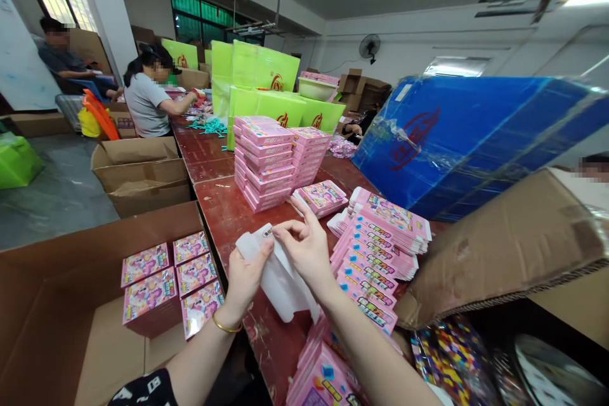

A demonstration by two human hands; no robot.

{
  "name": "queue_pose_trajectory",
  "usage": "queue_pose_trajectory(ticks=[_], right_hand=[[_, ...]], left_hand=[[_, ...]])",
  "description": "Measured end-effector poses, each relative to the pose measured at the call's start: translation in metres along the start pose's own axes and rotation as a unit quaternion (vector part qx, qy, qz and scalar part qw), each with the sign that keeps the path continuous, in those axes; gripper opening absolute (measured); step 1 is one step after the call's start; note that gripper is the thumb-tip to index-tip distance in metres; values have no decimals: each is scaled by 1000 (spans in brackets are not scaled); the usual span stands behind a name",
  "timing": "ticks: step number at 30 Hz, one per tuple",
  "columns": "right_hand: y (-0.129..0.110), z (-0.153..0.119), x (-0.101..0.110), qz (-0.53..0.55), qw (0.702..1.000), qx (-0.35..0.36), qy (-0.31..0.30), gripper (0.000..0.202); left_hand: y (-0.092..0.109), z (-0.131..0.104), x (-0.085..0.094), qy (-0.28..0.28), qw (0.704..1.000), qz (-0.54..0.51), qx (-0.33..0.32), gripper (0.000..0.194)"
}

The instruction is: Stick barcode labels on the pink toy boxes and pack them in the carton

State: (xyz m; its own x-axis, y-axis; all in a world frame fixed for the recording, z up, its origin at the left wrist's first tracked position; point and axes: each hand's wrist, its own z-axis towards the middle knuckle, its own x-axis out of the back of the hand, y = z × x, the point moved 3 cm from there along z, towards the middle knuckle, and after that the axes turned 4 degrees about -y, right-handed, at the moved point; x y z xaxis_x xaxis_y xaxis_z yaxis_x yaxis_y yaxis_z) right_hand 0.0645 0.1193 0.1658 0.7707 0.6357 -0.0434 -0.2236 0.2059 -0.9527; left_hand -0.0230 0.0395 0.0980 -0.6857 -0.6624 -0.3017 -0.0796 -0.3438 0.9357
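My left hand [248, 276] grips a thin white carton [283, 285] with flaps at its ends, its thumb pressed on the near face. A small dark mark shows at the carton's upper edge. My right hand [307, 244] has thumb and fingertips closed on that upper edge, while its index finger points outward. Just beyond my hands are tall stacks of pink boxes [264, 162] and a short pile of pink boxes [321, 196]. Flat pink cartons [366, 260] lie fanned out beside and under my right forearm.
An open cardboard box [42, 304] at left holds several stacks of pink boxes. A blue package [466, 139] and a tilted brown carton [495, 247] stand at right. Bags of colourful pieces [451, 355] lie below. Green packages [264, 70] and a seated person [150, 95] are farther back.
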Motion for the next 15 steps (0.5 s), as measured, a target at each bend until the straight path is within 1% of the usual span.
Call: queue_pose_trajectory(ticks=[2, 5, 7, 9, 10, 11, 12, 13, 14, 15], right_hand=[[-1, -3, 0, -63, 996, 67, 22, 64], [-4, -12, -2, -132, 977, 164, 41, 55], [-9, -16, -4, -142, 969, 195, 48, 49], [-18, -13, 2, -125, 969, 199, 74, 47], [-22, -7, 10, -116, 969, 197, 98, 47], [-26, 1, 23, -110, 967, 196, 124, 49], [-28, 12, 40, -111, 963, 197, 147, 51], [-28, 24, 63, -123, 959, 195, 166, 55], [-26, 37, 90, -148, 956, 184, 176, 57], [-20, 48, 119, -183, 953, 163, 180, 60]], left_hand=[[-2, 0, 0, 7, 1000, -4, -1, 41], [-3, -2, -2, 8, 1000, -1, 10, 45], [-7, -2, 0, 11, 1000, 9, 21, 49], [-20, 3, 10, 39, 998, 29, 29, 51], [-31, 10, 19, 63, 997, 43, 32, 52], [-47, 18, 29, 89, 993, 62, 37, 52], [-65, 27, 40, 115, 989, 80, 44, 53], [-85, 37, 50, 127, 984, 120, 45, 55], [-105, 46, 59, 113, 970, 210, 38, 58], [-125, 55, 64, 49, 940, 338, 16, 59]])
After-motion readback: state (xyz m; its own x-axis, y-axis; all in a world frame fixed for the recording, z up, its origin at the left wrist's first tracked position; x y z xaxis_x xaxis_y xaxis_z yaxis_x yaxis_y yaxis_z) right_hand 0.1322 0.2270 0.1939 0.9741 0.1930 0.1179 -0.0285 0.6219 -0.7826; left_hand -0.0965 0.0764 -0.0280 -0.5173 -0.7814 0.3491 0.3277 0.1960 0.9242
